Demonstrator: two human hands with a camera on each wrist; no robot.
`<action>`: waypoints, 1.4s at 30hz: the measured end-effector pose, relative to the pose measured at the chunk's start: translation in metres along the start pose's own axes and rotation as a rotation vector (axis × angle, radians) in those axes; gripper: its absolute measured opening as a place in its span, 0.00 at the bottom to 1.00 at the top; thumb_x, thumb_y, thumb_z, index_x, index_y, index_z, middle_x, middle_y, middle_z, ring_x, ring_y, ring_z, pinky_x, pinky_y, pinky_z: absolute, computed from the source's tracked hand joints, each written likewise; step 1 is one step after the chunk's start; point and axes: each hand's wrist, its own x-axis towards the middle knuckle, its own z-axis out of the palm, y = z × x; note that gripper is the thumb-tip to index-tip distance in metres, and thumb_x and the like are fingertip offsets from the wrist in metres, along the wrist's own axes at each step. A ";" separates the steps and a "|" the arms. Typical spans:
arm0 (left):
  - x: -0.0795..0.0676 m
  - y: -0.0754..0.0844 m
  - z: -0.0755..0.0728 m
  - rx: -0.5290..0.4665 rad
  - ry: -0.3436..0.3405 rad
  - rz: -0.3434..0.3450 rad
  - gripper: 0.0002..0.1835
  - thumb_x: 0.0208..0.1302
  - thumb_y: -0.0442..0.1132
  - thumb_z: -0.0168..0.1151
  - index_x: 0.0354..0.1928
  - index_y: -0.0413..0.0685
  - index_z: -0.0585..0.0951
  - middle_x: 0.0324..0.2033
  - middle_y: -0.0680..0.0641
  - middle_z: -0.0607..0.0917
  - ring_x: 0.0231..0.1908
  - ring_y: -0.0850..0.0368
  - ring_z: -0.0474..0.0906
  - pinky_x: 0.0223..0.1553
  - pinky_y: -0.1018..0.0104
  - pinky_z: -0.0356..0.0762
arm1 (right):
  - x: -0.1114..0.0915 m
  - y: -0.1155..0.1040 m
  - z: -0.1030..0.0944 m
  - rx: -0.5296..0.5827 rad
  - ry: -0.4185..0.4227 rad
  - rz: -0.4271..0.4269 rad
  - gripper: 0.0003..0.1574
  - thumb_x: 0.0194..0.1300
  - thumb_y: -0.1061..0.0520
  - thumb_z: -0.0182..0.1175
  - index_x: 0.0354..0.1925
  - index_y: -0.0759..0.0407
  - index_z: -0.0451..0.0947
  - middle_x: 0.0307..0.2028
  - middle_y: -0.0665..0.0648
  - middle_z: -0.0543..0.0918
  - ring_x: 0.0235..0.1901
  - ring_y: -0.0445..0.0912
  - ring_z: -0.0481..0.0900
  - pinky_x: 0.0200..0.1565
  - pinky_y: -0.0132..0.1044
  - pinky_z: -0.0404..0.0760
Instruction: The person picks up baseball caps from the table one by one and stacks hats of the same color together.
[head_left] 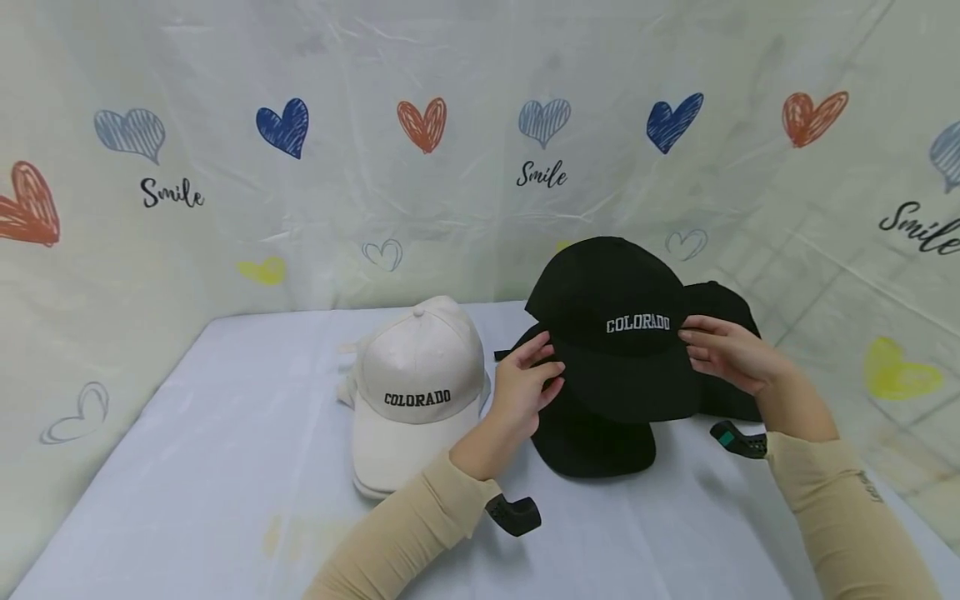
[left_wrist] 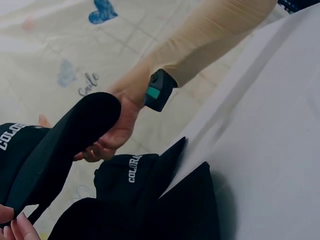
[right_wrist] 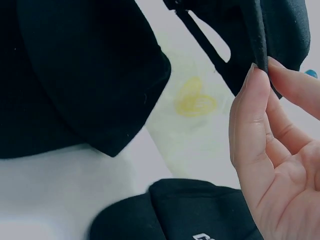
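A black baseball cap (head_left: 618, 283) with white COLORADO lettering is raised off the table, its brim toward me. My left hand (head_left: 522, 385) grips its left edge, and my right hand (head_left: 731, 354) pinches its right edge. In the right wrist view, thumb and fingers of the right hand (right_wrist: 285, 130) close on the rim of the held cap (right_wrist: 245, 30). The left wrist view catches only the fingertips of my left hand (left_wrist: 17, 227) at the cap's edge. Below and behind the held cap are another black cap (head_left: 592, 450) and a black cap (head_left: 723, 312) farther right.
Left of the black caps lies a cream cap (head_left: 420, 358) with dark COLORADO lettering; a second brim edge shows under its brim. All rest on a white-covered table (head_left: 225, 433). A curtain (head_left: 480, 50) printed with hearts hangs behind the table and along its sides.
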 end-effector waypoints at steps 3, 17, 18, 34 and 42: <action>0.002 -0.001 -0.002 -0.029 0.021 -0.013 0.27 0.66 0.22 0.62 0.66 0.44 0.79 0.52 0.46 0.81 0.44 0.55 0.79 0.46 0.62 0.83 | 0.004 0.001 0.001 0.016 -0.019 0.004 0.20 0.81 0.68 0.44 0.48 0.54 0.81 0.41 0.50 0.82 0.36 0.40 0.82 0.41 0.32 0.84; 0.008 -0.004 -0.009 -0.120 0.098 -0.014 0.25 0.67 0.23 0.62 0.66 0.41 0.79 0.57 0.43 0.80 0.53 0.52 0.77 0.57 0.55 0.80 | 0.025 0.007 0.009 -0.017 0.060 0.088 0.19 0.81 0.64 0.46 0.46 0.50 0.84 0.40 0.49 0.83 0.36 0.38 0.83 0.40 0.29 0.83; 0.009 -0.005 -0.009 -0.124 0.104 -0.013 0.26 0.68 0.23 0.61 0.67 0.40 0.78 0.57 0.42 0.80 0.52 0.52 0.78 0.57 0.55 0.80 | 0.026 0.007 0.010 -0.019 0.063 0.095 0.19 0.81 0.64 0.46 0.46 0.50 0.84 0.40 0.49 0.84 0.36 0.38 0.83 0.40 0.29 0.83; 0.016 -0.010 -0.015 -0.202 0.140 -0.048 0.26 0.70 0.24 0.60 0.70 0.39 0.74 0.55 0.43 0.76 0.47 0.54 0.79 0.59 0.58 0.78 | 0.040 0.022 0.020 -0.001 0.160 0.186 0.22 0.82 0.62 0.47 0.42 0.44 0.86 0.42 0.50 0.88 0.37 0.40 0.86 0.42 0.32 0.85; 0.017 -0.011 -0.016 -0.211 0.159 -0.054 0.27 0.69 0.24 0.60 0.69 0.37 0.74 0.53 0.43 0.76 0.46 0.54 0.79 0.59 0.58 0.78 | 0.039 0.029 0.021 0.011 0.141 0.181 0.24 0.82 0.63 0.45 0.42 0.44 0.86 0.43 0.49 0.87 0.39 0.39 0.86 0.44 0.31 0.85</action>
